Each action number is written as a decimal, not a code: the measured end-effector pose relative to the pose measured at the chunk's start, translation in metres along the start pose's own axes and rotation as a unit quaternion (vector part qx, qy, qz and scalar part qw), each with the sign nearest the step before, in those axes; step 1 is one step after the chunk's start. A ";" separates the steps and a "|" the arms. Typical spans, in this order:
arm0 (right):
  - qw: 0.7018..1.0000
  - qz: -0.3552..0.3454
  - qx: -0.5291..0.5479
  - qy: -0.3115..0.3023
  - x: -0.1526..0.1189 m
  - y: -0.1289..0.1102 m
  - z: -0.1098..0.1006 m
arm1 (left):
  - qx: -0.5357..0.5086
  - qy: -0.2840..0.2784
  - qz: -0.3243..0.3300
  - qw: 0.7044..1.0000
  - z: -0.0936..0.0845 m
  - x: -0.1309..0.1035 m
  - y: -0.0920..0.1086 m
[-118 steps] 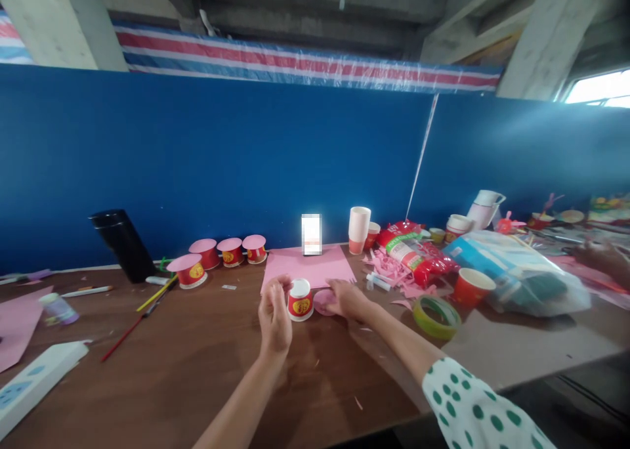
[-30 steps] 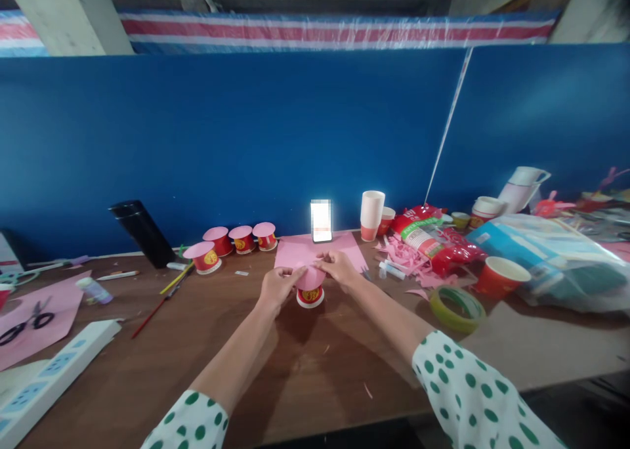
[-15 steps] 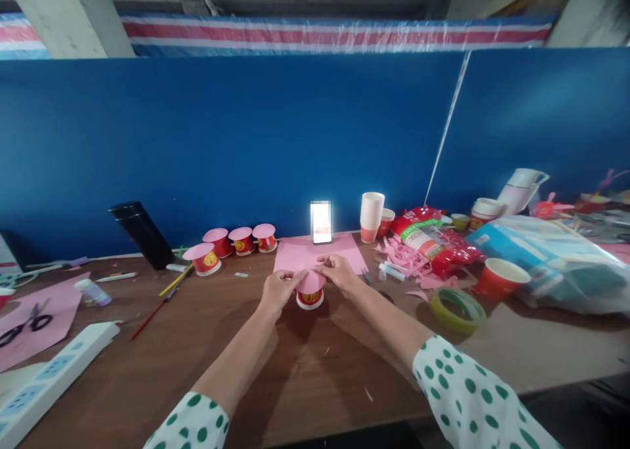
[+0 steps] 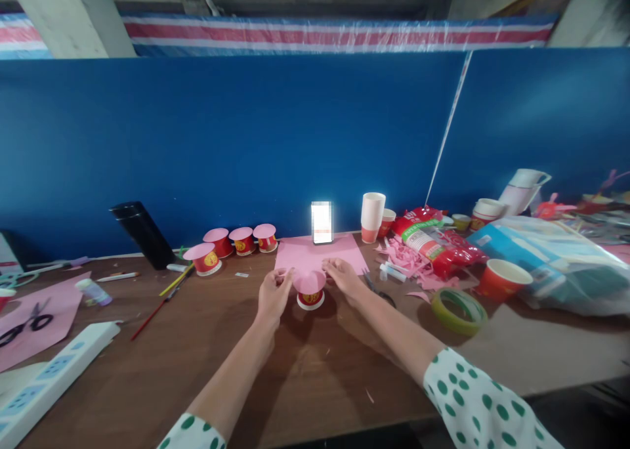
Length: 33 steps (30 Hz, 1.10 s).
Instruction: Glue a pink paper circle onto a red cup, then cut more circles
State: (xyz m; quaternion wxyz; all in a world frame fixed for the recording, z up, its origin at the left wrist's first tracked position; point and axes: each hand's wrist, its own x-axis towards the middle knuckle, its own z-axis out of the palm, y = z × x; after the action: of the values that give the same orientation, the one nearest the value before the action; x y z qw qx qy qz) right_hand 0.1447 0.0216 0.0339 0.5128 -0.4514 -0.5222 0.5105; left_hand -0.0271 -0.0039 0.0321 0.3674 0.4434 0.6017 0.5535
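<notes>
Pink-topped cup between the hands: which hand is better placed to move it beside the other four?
Probably the left hand: it's beside the cup, on the side of the other four cups; the right hand would reach across.

From the person's head, the single view looks forward and down over the brown table (image 4: pixel 300 383), squarely facing the blue partition (image 4: pixel 256 134) behind it; wide-framed, it catches the left hand (image 4: pixel 272 298) and right hand (image 4: pixel 344 281) fairly near, below centre.
</notes>
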 end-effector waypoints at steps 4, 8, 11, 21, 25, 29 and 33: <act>1.000 -0.005 0.023 -0.003 -0.014 0.002 0.009 | -0.126 0.003 0.039 0.991 0.011 -0.016 -0.010; 0.998 0.004 0.067 -0.012 -0.022 0.009 0.020 | -0.171 -0.014 0.013 0.985 0.023 -0.025 -0.014; 0.995 0.007 0.095 -0.008 -0.022 0.014 0.024 | -0.180 -0.021 0.001 0.983 0.025 -0.025 -0.013; 0.995 -0.002 0.094 -0.015 -0.021 0.016 0.023 | -0.175 -0.021 0.005 0.984 0.025 -0.024 -0.016; 0.997 0.000 0.080 -0.007 -0.021 0.015 0.023 | -0.177 -0.027 -0.005 0.984 0.025 -0.024 -0.013; 0.996 0.001 0.090 -0.010 -0.021 0.014 0.024 | -0.162 -0.036 -0.001 0.986 0.025 -0.023 -0.013; 0.995 0.012 0.101 -0.009 -0.022 0.012 0.025 | -0.142 -0.033 0.002 0.989 0.024 -0.022 -0.017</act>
State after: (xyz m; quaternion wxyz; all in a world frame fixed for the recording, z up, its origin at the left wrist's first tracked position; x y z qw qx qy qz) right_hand 0.1207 -0.0008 0.0211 0.5446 -0.3988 -0.4669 0.5713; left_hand 0.0007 -0.0158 0.0109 0.4451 0.4062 0.5037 0.6191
